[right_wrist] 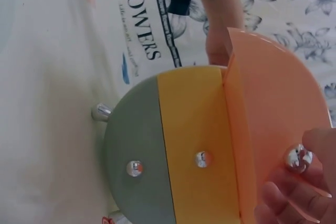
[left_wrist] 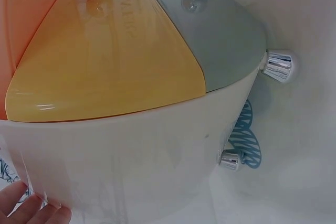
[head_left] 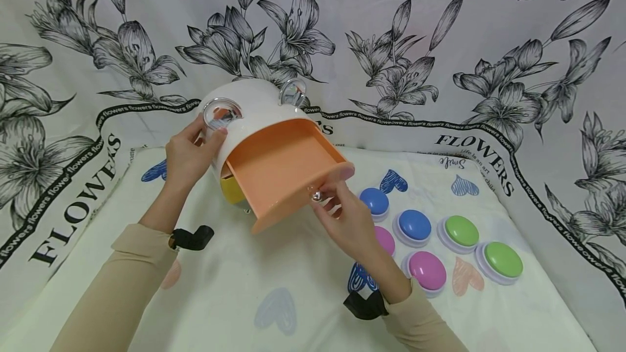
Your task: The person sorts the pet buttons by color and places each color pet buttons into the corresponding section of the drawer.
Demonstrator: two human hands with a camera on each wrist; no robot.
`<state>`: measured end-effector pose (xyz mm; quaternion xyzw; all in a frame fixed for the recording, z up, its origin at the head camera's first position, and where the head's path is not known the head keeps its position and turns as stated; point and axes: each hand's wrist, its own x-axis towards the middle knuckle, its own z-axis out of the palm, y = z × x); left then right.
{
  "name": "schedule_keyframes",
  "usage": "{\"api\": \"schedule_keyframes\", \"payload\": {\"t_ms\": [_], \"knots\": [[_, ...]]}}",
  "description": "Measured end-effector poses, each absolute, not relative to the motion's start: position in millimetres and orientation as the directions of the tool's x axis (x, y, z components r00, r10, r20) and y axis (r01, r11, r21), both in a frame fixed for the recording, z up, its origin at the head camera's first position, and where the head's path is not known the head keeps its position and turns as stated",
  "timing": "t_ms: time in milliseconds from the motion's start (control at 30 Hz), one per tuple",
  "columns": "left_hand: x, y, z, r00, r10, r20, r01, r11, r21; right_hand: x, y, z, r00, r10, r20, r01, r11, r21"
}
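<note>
A rounded white drawer box [head_left: 264,99] with clear ring-like parts on top stands on the light cloth. Its orange top drawer [head_left: 288,159] is pulled well out, and nothing shows inside. Below it, the yellow drawer [left_wrist: 110,61] and the grey-green drawer [left_wrist: 215,35] sit closed, each with a silver ball knob. My left hand [head_left: 188,151] holds the box's left side, thumb beside the clear ring [head_left: 221,113]. My right hand [head_left: 347,219] has thumb and fingers at the orange drawer's silver knob [right_wrist: 298,158], pinching it.
Right of the box lie several round push buttons: blue ones [head_left: 414,224], pink ones [head_left: 427,270] and green ones [head_left: 504,259], all on pale bases. A flower-printed cloth [head_left: 391,86] hangs behind. Short silver feet [left_wrist: 281,65] stick out beneath the box.
</note>
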<state>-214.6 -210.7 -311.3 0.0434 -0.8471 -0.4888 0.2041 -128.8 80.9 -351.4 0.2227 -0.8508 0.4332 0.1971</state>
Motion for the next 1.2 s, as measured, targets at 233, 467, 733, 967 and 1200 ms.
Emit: {"api": "schedule_keyframes", "payload": {"t_ms": [233, 467, 733, 967, 1200], "knots": [[-215.0, -210.6, -311.9, -0.914, -0.277, 0.298, 0.119, 0.520, 0.846, -124.0, 105.6, -357.2, -0.851, -0.248, 0.463, -0.520, 0.520, -0.678], [-216.1, -209.5, -311.8, -0.923, -0.280, 0.265, 0.089, 0.514, 0.853, -117.4, 145.5, -363.1, -0.897, -0.226, 0.379, -0.438, 0.567, -0.698], [-215.2, -210.1, -310.3, -0.929, -0.288, 0.233, 0.054, 0.517, 0.854, -106.8, 194.5, -378.3, -0.907, -0.150, 0.394, -0.401, 0.597, -0.695], [-215.5, -210.1, -310.4, -0.924, -0.285, 0.256, 0.078, 0.516, 0.853, -96.0, 227.5, -401.0, -0.934, -0.086, 0.347, -0.309, 0.682, -0.662], [-214.6, -209.3, -311.1, -0.925, -0.288, 0.249, 0.070, 0.513, 0.855, -83.3, 257.8, -425.0, -0.944, -0.079, 0.319, -0.274, 0.724, -0.633]]}}
